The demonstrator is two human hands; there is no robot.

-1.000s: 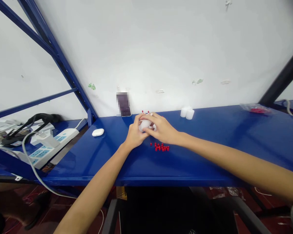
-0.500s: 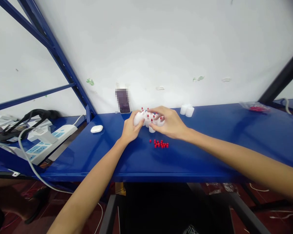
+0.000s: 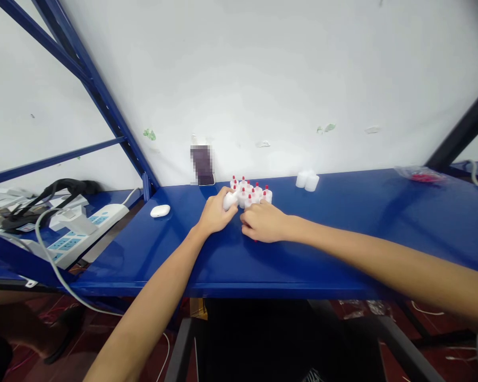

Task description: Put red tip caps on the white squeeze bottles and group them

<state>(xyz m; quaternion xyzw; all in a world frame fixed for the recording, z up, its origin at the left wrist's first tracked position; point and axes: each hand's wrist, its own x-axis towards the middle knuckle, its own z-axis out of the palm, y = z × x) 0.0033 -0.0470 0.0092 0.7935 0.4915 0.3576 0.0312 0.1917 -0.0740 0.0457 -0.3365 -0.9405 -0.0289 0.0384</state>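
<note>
My left hand [image 3: 215, 214] is closed around a small white squeeze bottle [image 3: 230, 200], tilted, with its pale nozzle pointing right and no red cap on it. My right hand [image 3: 264, 222] is low on the table, fingers curled together and pointing down over the pile of small red caps. The hand covers nearly all of the pile; whether a cap is between the fingertips is hidden. Just beyond both hands stands a cluster of upright white bottles [image 3: 242, 198] with red caps on their tips.
Two white bottles or tubs [image 3: 312, 183] stand at the back right. A clear bag [image 3: 420, 175] with red pieces lies farther right. A phone [image 3: 203, 165] leans on the wall, and a white earbud case [image 3: 160, 211] sits left. A power strip [image 3: 69, 241] with cables is beyond the left edge.
My right hand has left the capped bottles and moved down toward me onto the red caps. The bottle in my left hand has shifted slightly right and down.
</note>
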